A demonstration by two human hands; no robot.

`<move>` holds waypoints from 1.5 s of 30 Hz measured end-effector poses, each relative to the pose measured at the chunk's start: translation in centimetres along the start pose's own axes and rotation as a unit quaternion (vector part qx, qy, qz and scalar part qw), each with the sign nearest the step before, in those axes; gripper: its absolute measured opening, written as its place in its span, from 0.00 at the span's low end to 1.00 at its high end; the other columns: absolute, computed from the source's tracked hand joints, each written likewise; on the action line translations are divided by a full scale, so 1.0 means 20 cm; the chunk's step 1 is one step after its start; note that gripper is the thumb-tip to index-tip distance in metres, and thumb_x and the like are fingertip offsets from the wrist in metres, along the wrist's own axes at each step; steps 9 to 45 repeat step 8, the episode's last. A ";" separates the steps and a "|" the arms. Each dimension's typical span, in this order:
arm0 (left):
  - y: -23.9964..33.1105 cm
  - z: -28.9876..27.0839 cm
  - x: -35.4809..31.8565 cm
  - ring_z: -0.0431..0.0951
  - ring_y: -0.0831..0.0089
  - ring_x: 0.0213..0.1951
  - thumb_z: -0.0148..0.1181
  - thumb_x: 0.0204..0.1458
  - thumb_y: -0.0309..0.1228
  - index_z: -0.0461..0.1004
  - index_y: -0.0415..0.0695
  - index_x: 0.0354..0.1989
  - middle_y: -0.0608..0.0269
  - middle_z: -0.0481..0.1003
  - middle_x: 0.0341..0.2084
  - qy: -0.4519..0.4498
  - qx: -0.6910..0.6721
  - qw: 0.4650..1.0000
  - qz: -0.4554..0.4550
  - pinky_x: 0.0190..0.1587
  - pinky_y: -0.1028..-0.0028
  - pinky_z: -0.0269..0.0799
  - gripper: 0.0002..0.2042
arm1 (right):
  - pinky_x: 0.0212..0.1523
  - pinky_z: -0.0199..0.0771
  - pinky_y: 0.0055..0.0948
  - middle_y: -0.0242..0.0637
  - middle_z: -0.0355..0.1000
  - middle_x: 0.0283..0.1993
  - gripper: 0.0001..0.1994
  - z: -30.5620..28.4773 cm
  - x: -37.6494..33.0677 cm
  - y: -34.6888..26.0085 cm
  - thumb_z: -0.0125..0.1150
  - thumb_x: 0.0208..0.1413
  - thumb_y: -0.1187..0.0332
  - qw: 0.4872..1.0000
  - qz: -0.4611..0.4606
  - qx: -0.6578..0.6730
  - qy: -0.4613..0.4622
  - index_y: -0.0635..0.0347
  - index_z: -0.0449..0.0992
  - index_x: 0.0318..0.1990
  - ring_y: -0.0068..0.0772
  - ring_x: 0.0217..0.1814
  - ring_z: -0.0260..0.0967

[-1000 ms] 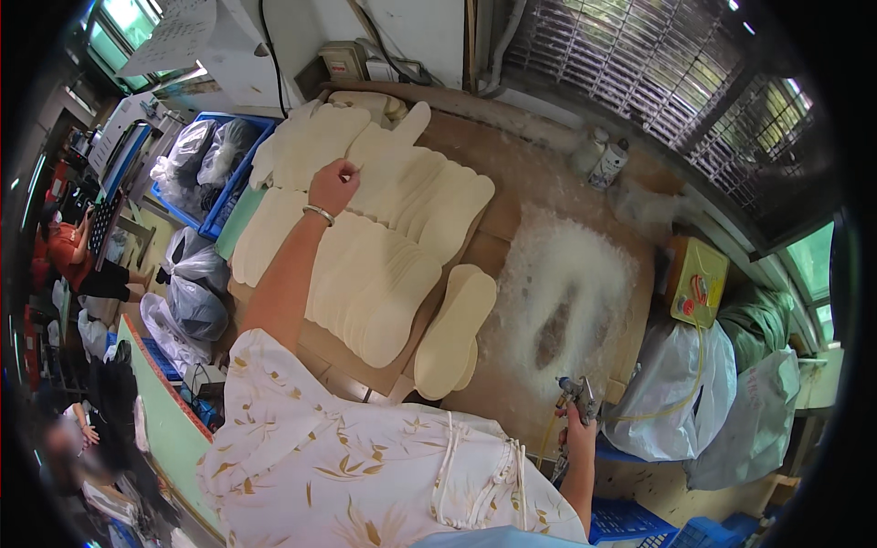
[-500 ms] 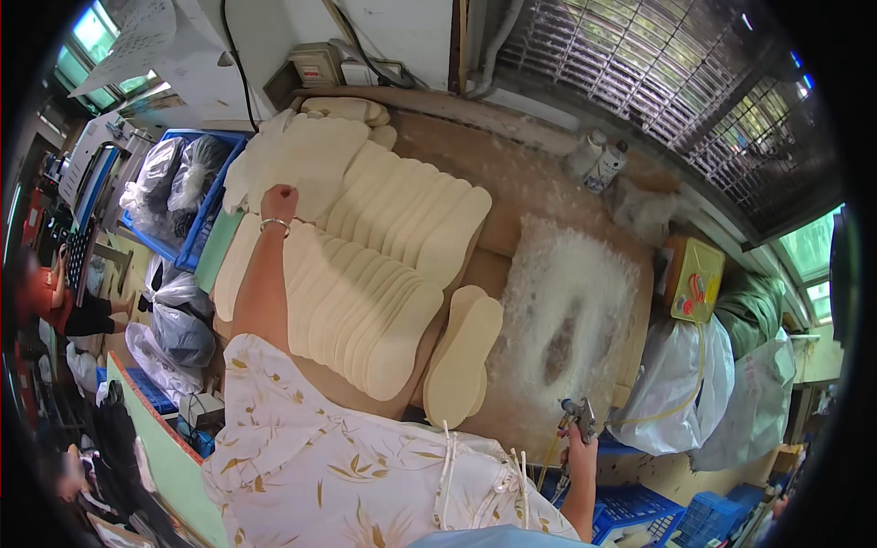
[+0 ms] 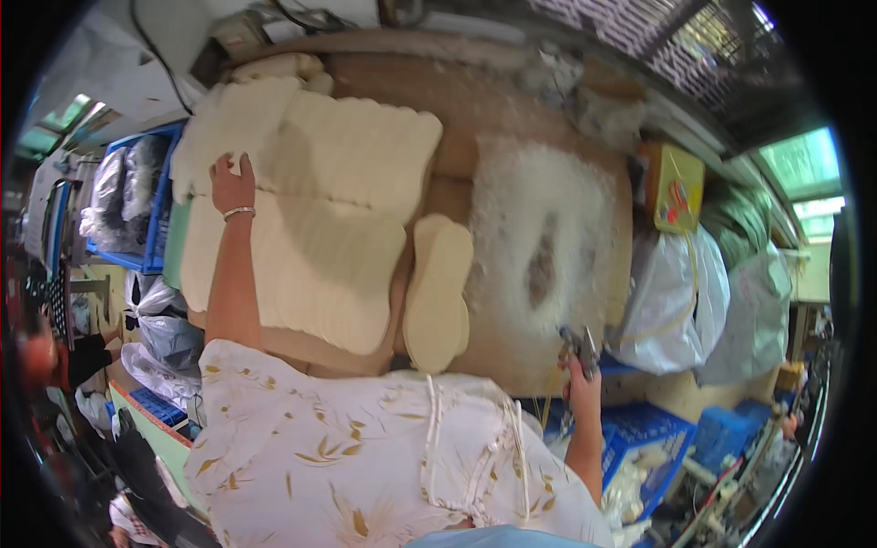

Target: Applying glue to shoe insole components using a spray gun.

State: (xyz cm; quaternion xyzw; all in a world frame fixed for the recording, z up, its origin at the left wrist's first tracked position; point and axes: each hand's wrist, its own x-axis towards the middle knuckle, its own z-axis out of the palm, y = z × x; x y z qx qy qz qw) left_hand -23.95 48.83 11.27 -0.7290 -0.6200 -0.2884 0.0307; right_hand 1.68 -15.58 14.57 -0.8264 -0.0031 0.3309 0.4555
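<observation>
- The left hand (image 3: 232,183) lies flat, fingers spread apart, on a spread of cream insole blanks (image 3: 311,210); these are soft-looking, matte, foot-shaped sheets fanned in overlapping rows so their rounded ends make a scalloped edge; two such fans show, one toward the far left of the workbench (image 3: 457,192) and one nearer its front edge; the single sheets are too many and too overlapped to count
- A thin bracelet (image 3: 238,213) rings the left wrist
- One small stack of the same blanks (image 3: 437,292) lies apart, lengthwise, between the fans and the white patch, near the front edge
- The right hand (image 3: 581,388) is clamped on a metal spray gun (image 3: 578,345) at the front right edge of the workbench; one tool, grey and shiny
- A white, fuzzy-edged residue patch (image 3: 548,237) covers the right half of the brown board top, with one bare oval in its middle
- A yellow box (image 3: 674,187) stands at the right edge
- Two pale plastic sacks (image 3: 681,301), crinkled and translucent, sit beyond the right edge
- A blue crate (image 3: 137,196) with bagged goods lies off the left edge
</observation>
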 end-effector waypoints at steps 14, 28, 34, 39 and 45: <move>0.02 0.05 -1.09 0.59 0.74 0.64 0.62 0.47 0.57 0.57 0.54 0.67 0.58 0.59 0.64 -0.559 -0.437 0.703 -0.045 0.63 0.73 0.57 0.40 | 0.12 0.55 0.19 0.33 0.74 0.34 0.13 0.02 -0.02 -0.05 0.55 0.61 0.61 0.999 -0.009 0.030 -0.026 0.62 0.74 0.44 0.15 0.12 0.57; 0.02 0.05 -1.09 0.59 0.74 0.64 0.62 0.47 0.57 0.57 0.54 0.67 0.58 0.59 0.64 -0.559 -0.437 0.703 -0.045 0.63 0.73 0.57 0.40 | 0.12 0.55 0.19 0.33 0.74 0.34 0.13 0.02 -0.02 -0.05 0.55 0.61 0.61 0.999 -0.009 0.030 -0.026 0.62 0.74 0.44 0.15 0.12 0.57; 0.02 0.05 -1.09 0.59 0.74 0.64 0.62 0.47 0.57 0.57 0.54 0.67 0.58 0.59 0.64 -0.559 -0.437 0.703 -0.045 0.63 0.73 0.57 0.40 | 0.12 0.55 0.19 0.33 0.74 0.34 0.13 0.02 -0.02 -0.05 0.55 0.61 0.61 0.999 -0.009 0.030 -0.026 0.62 0.74 0.44 0.15 0.12 0.57; 0.02 0.05 -1.09 0.59 0.74 0.64 0.62 0.47 0.57 0.57 0.54 0.67 0.58 0.59 0.64 -0.559 -0.437 0.703 -0.045 0.63 0.73 0.57 0.40 | 0.12 0.55 0.19 0.33 0.74 0.34 0.13 0.02 -0.02 -0.05 0.55 0.61 0.61 0.999 -0.009 0.030 -0.026 0.62 0.74 0.44 0.15 0.12 0.57; 0.02 0.05 -1.09 0.59 0.74 0.64 0.62 0.47 0.57 0.57 0.54 0.67 0.58 0.59 0.64 -0.559 -0.437 0.703 -0.045 0.63 0.73 0.57 0.40 | 0.12 0.55 0.19 0.33 0.74 0.34 0.13 0.02 -0.02 -0.05 0.55 0.61 0.61 0.999 -0.009 0.030 -0.026 0.62 0.74 0.44 0.15 0.12 0.57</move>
